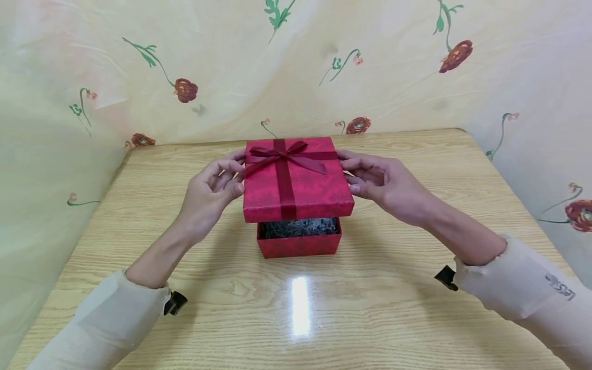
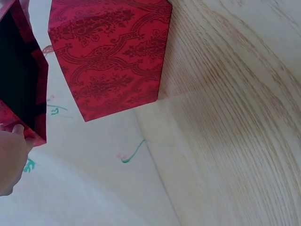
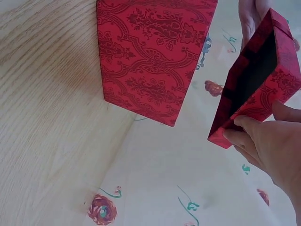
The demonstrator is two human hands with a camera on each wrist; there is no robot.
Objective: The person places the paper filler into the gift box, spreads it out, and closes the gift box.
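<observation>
A red gift box lid (image 1: 310, 190) with a dark red ribbon bow (image 1: 282, 154) is held above the box base (image 1: 300, 245), apart from it. My left hand (image 1: 208, 187) grips the lid's left side, and my right hand (image 1: 384, 180) grips its right side. Grey shredded filler (image 1: 300, 227) shows inside the base through the gap at the front. In the left wrist view the patterned base (image 2: 110, 56) stands on the table, with the lid's dark underside (image 2: 16, 66) beside it. The right wrist view shows fingers pinching the lid's edge (image 3: 256, 117).
The box stands on a light wood-grain table (image 1: 222, 308). Behind and around it hangs a pale cloth (image 1: 231, 67) printed with red flowers and green stems. Black clips (image 1: 176, 303) stick out near both sleeve cuffs. A bright light reflection lies on the table in front.
</observation>
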